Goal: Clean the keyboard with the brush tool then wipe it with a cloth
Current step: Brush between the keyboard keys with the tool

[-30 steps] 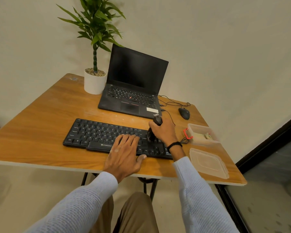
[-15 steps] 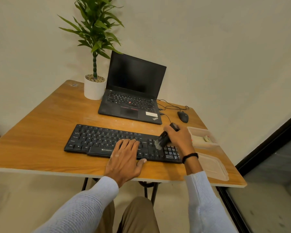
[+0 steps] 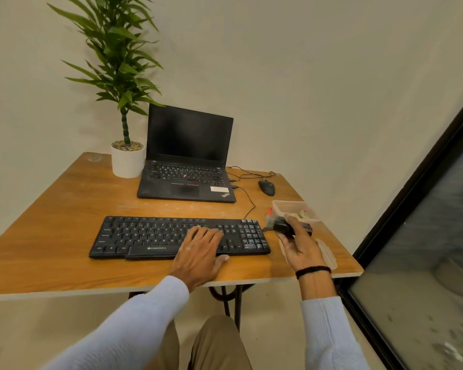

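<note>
- The keyboard (image 3: pixel 179 237) lies flat near the front edge of the bench (image 3: pixel 64 209), in front of the laptop (image 3: pixel 187 166).
- The left hand (image 3: pixel 198 252) rests palm-down on the keyboard's right-centre keys, fingers (image 3: pixel 206 233) spread and grasping nothing.
- The right hand (image 3: pixel 300 247) is off the keyboard's right end, fingers clenched around the dark brush tool (image 3: pixel 280 225), which hangs just beside the number pad and in front of the clear plastic box (image 3: pixel 294 206).
- No cloth is plainly visible; something pale lies in the box, too small to tell.
- Risks, as I judge them: the brush or hand could clip the box and knock it off the bench's right edge, since it sits close.
- Swept dust could land back on the keys.
- The left palm might press keys or slide the board.
</note>
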